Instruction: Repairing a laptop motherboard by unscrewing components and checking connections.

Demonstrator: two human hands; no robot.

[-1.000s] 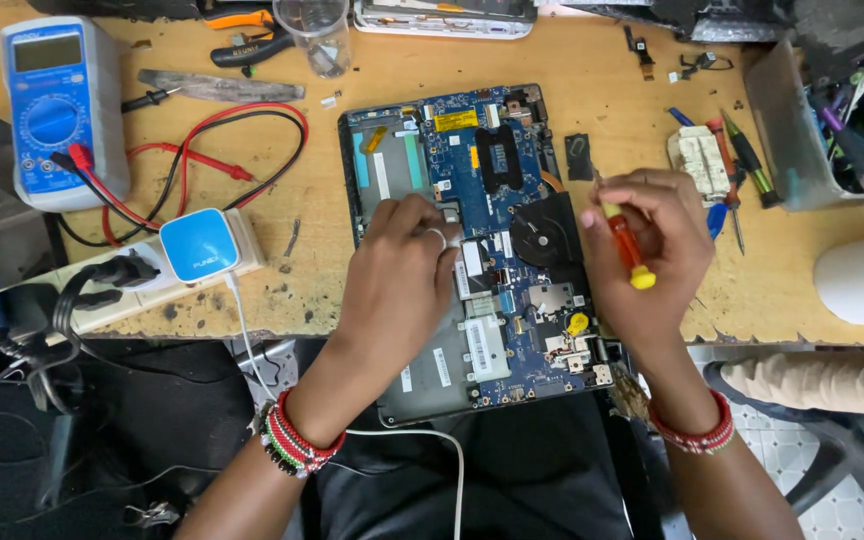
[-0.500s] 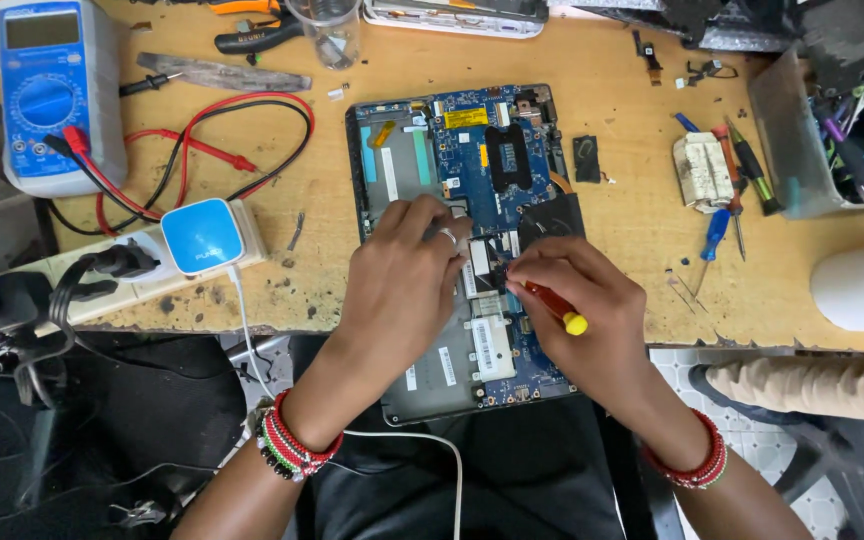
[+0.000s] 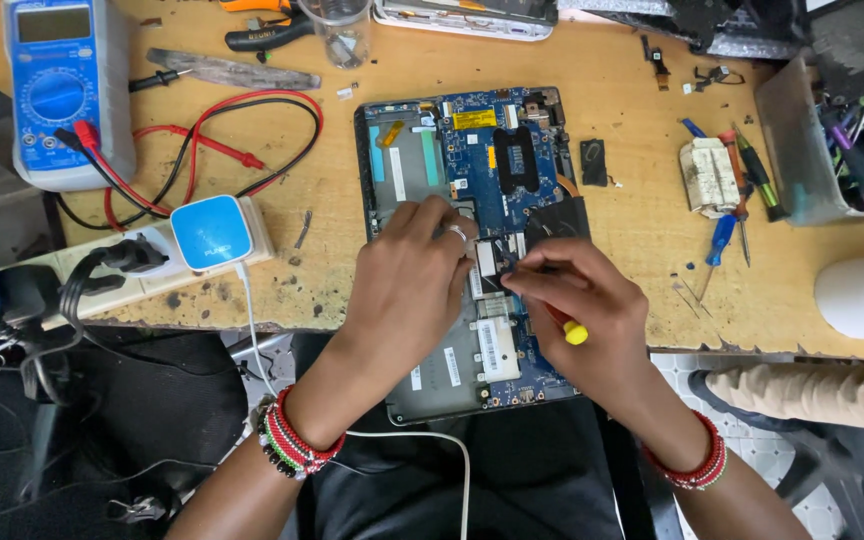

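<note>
Yellow-tipped screwdriver (image 3: 564,325) lower, nearer motherboard (image 3: 500,160).

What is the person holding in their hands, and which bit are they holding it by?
The right hand grips a small screwdriver by its handle; only the yellow end shows. The left hand holds nothing, just rests on the opened laptop.

The single head-worn camera looks steeply down, close over the worktop's (image 3: 642,260) near edge (no second view).

left hand (image 3: 414,285): we press it flat, fingers spread | right hand (image 3: 582,310): we curl its fingers in a pinch, just right of the left hand
</note>
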